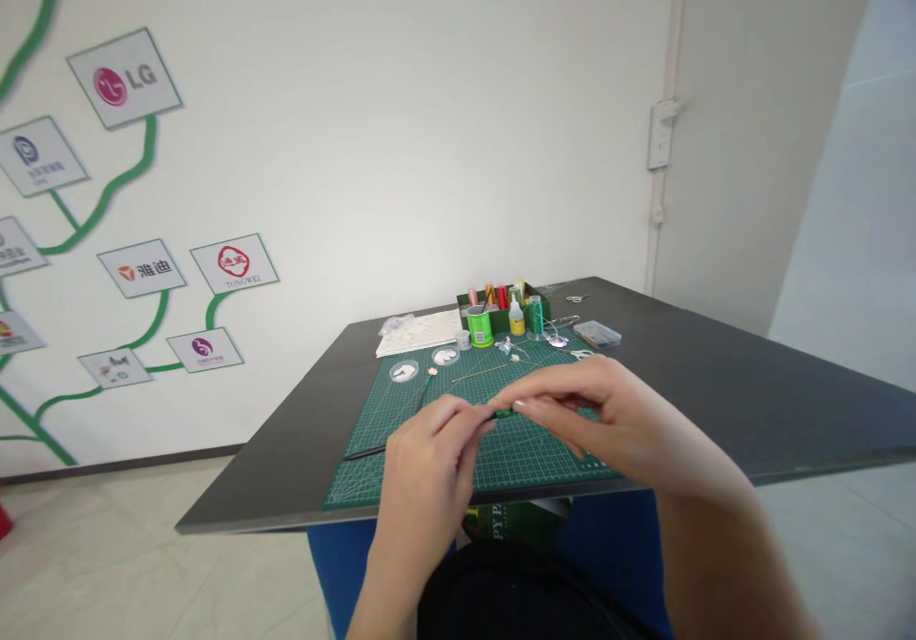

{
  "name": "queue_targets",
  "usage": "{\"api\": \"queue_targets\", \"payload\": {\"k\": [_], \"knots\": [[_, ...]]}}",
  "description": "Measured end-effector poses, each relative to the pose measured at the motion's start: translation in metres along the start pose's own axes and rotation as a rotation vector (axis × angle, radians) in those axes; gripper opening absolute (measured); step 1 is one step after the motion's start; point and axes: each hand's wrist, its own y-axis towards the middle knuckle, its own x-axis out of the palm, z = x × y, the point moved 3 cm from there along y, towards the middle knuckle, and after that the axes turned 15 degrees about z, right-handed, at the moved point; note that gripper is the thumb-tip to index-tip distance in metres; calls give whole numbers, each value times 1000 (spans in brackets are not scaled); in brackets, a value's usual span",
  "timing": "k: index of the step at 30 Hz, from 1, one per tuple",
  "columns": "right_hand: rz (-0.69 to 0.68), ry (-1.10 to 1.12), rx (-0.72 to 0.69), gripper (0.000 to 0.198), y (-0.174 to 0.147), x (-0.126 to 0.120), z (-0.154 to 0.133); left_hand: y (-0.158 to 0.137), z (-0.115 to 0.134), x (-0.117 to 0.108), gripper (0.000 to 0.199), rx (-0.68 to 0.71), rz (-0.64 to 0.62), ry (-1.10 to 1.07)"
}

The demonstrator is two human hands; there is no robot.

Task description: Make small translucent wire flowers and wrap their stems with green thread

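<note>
My left hand (436, 444) and my right hand (601, 421) meet above the front part of a green cutting mat (372, 483). Between their fingertips is a small, slim dark-green piece (505, 413); its exact kind is too small to make out. The left thumb and fingers pinch its left end, and the right thumb and fingers close on its other side. Left of my left hand, a thin black rod (364, 452) shows, partly hidden by the hand. Beyond the hands lie a small pale flower on a green stem (427, 385) and a thin gold-coloured stick (478, 373).
Toward the back stand a green box (505, 319) of thread spools, a bright green can (479, 325), a yellow-labelled glue bottle (516, 318) and small dishes (405, 371). A clear case (597, 334) and scissors (576, 299) lie right. White sheets (419, 333) lie at back left.
</note>
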Motion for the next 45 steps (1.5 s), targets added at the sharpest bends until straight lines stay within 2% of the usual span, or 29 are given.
{"api": "queue_targets", "payload": {"k": [4, 8, 19, 22, 26, 30, 33, 39, 45], "knots": [[-171, 44, -61, 32, 23, -5, 2, 1, -1, 1, 20, 15, 8, -19], [-271, 25, -93, 29, 36, -12, 1, 1, 1, -1, 19, 29, 34, -40], [-338, -26, -115, 31, 56, -25, -10, 2, 6, -9, 17, -30, 91, -157], [-379, 5, -115, 29, 60, -23, -2, 4, 10, -13, 16, -39, 123, -172], [-436, 27, -85, 28, 58, -13, 22, 5, 10, -16, 13, -39, 220, -120], [-405, 76, 28, 33, 38, 1, 50, 6, 1, -14, 12, -99, 278, -84], [-343, 213, 122, 38, 17, 12, 63, 6, -3, -10, 14, -133, 298, -78], [-209, 491, 230, 38, -19, 27, 69, 8, 0, -2, 18, -149, 285, -110], [-113, 554, 294, 31, -23, 36, 71, 11, -2, 1, 16, -187, 303, -114]]}}
